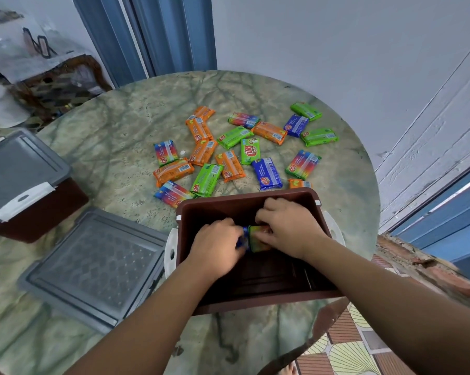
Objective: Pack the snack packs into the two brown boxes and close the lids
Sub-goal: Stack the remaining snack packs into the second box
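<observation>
Open brown box [244, 204], near edge of round table [106, 136], lidless: both hands inside. Left hand [217, 243] pinches a blue snack pack [244, 237]; right hand [285, 228] curls round a green snack pack [256, 239] touching it on the right. Both packs stand on edge, long axes running near to far, low against the far wall; how deep they sit is hidden by the fingers. Loose snack packs [233, 152], about twenty, lie scattered just beyond the box, slightly nearer the right hand. Grey lid [93, 266] lies upturned to the left. Second brown box [36, 204], far left, lidded, partly cut off.
</observation>
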Motion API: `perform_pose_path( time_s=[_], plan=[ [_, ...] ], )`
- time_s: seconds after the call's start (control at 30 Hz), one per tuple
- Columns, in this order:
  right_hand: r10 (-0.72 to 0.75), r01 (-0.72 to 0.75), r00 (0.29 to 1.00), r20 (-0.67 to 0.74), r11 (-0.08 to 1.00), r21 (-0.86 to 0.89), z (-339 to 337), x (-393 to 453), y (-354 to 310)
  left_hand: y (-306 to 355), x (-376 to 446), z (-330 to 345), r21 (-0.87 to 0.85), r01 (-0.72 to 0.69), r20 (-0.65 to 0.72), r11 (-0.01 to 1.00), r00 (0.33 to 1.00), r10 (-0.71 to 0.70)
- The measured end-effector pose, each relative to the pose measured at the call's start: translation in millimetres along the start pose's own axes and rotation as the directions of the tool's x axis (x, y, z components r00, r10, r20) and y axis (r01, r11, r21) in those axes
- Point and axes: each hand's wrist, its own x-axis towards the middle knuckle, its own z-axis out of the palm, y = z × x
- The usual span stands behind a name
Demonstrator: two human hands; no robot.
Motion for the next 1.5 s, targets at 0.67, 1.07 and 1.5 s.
perform_pose_path(
  time_s=[0.67,1.07,1.5],
  plan=[
    [0.195,-0.190,0.980,0.045,0.977,-0.096,-24.7,4.3,47.9,-24.4,55.3,-35.5,0.116,-0.034,-0.100,0.993,0.994,0.046],
    [0.302,-0.296,0.952,0.053,0.950,-0.101,-27.8,-18.7,61.6,-4.0,74.7,-38.2,0.139,-0.157,-0.078,0.978,0.983,0.169],
    [0.611,-0.646,0.764,0.208,0.722,0.248,-40.7,47.8,91.1,-9.3,159.4,-74.4,-0.163,-0.024,0.171,0.986,0.984,0.052]
  ],
)
